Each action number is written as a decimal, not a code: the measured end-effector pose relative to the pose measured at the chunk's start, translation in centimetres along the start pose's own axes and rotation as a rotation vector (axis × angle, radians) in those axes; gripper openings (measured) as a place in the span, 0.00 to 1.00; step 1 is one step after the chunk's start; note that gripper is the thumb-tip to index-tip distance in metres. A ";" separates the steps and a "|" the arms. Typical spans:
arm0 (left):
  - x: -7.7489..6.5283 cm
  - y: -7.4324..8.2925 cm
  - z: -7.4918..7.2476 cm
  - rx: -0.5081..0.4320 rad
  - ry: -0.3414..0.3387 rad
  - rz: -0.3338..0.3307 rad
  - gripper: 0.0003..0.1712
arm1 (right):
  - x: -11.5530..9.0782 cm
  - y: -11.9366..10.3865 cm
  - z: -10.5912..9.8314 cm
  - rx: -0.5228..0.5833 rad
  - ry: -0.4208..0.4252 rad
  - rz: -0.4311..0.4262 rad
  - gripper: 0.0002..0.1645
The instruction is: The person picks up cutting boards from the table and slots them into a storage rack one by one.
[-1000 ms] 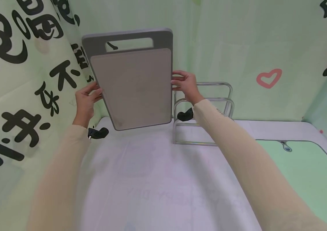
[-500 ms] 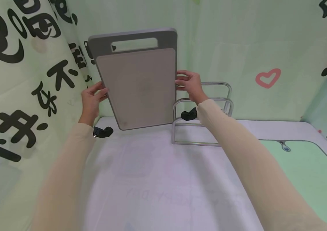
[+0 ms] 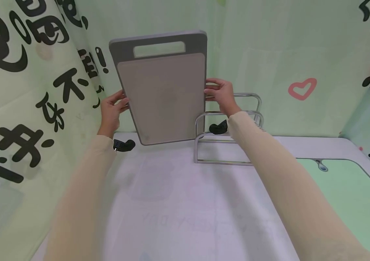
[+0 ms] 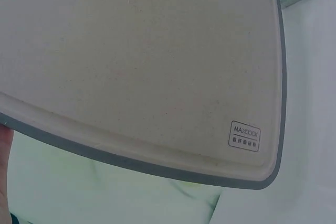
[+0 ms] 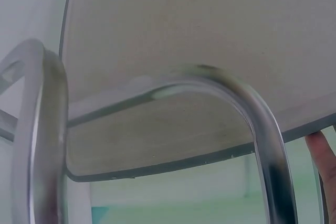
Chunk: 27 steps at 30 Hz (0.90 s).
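A grey cutting board [image 3: 165, 98] with a beige face and a handle slot along its top is held up, slightly tilted, in the head view. My left hand [image 3: 111, 110] pinches its left edge, and my right hand [image 3: 221, 95] grips the right edge at about the same height. The board's lower right corner is beside a metal rack [image 3: 224, 162] of bent tubes, which stands on the table. In the right wrist view, the rack's tubes [image 5: 273, 150] pass in front of the board [image 5: 173, 51]. A printed label [image 4: 244, 136] shows near the board's corner in the left wrist view.
The rack stands toward the back of the white-covered table [image 3: 172, 210]. A green panel [image 3: 345, 185] with a zipper pull [image 3: 323, 166] lies at the right. Pale green curtains [image 3: 270, 65] with black lettering and a pink heart hang behind and at the left.
Both hands have carried the cutting board to the right, toward the rack. Its lower right corner now lies behind the rack's left side. The rack has stayed in place.
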State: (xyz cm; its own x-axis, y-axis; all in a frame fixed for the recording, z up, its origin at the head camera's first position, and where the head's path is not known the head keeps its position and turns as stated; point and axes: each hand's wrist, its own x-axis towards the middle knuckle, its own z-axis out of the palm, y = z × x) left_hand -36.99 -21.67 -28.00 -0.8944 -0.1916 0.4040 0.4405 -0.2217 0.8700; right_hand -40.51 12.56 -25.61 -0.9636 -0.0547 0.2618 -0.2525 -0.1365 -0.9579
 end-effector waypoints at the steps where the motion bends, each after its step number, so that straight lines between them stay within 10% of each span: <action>1: 0.1 -0.1 0.2 0.001 0.000 -0.001 0.14 | 0.0 0.0 -0.2 0.001 0.002 -0.001 0.21; 27: 0.3 -1.6 5.5 0.006 -0.044 -0.022 0.21 | -0.9 -1.2 -5.4 0.013 0.068 -0.024 0.19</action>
State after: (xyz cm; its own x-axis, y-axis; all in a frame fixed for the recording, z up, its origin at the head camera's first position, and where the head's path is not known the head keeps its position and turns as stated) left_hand -38.38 -16.11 -27.72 -0.9066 -0.1449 0.3964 0.4201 -0.2200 0.8804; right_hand -39.77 18.07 -25.33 -0.9612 0.0159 0.2753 -0.2746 -0.1503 -0.9498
